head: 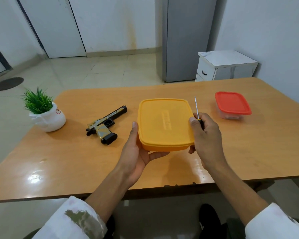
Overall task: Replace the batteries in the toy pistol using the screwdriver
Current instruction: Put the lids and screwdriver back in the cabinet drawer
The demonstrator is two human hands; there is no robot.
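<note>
A wooden surface (248,152) is seen here, with a yellow lidded box (164,123) at its middle; a potted plant (45,112) is parked well left of the box, and a red-lidded tub (232,104) off to its right; the toy pistol (105,124) is laid flat just left of the box, untouched; the box's left side is cupped by the left hand (138,152), grip wrapped on with the thumb under the near edge; the screwdriver (196,107) is pinched in the grip of the right hand (205,135) at the box's right edge, shaft pointed away.
</note>
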